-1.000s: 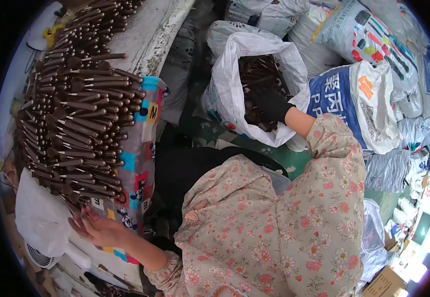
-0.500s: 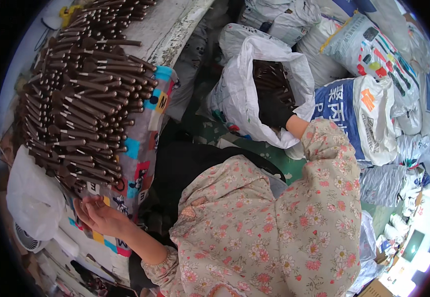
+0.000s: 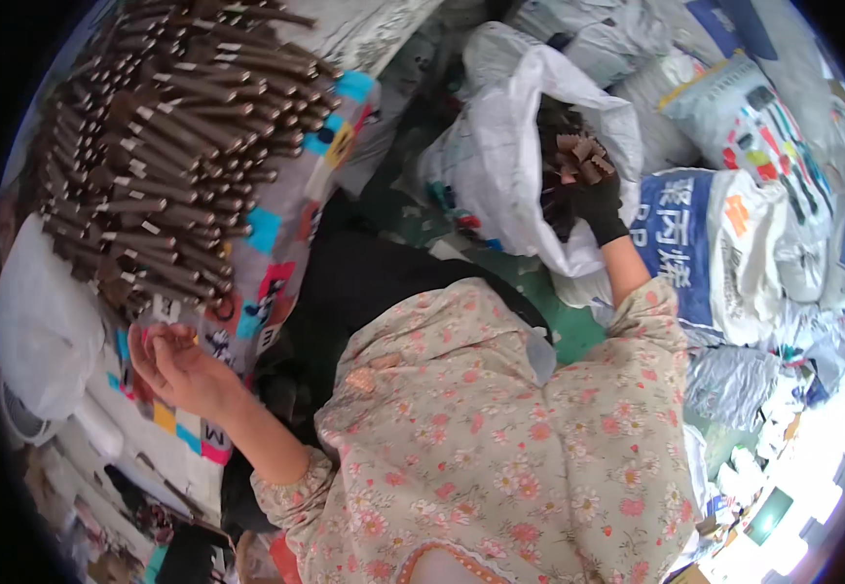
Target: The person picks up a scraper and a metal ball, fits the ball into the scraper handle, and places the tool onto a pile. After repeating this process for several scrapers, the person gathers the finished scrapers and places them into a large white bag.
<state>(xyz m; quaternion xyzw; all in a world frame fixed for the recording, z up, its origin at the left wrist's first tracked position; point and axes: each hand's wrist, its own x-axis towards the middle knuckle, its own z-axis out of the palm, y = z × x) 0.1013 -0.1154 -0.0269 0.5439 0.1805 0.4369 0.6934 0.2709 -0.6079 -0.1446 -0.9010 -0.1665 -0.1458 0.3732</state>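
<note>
My right hand (image 3: 598,204), in a black glove, is inside the mouth of a white woven sack (image 3: 500,185). Its fingers are closed round a bunch of brown makeup brushes (image 3: 583,156), whose ends fan out above the glove. More dark brushes lie deeper in the sack, partly hidden. On the table to my left is a large heap of brown-handled makeup brushes (image 3: 179,146). Just in front of that heap, my bare left hand (image 3: 179,370) rests over the patterned cloth edge, fingers loosely bent and apart, with nothing visible in it.
A colourful patterned cloth (image 3: 281,234) covers the table's edge. A white plastic bag (image 3: 43,321) is beside the heap. Several stuffed sacks crowd the right side, among them a blue and white sack (image 3: 685,253). Green floor (image 3: 573,331) shows between my body and the sacks.
My right hand has risen from deep in the sack, bringing a bunch of brushes into sight. The view has shifted a little; my left hand stays by the heap.
</note>
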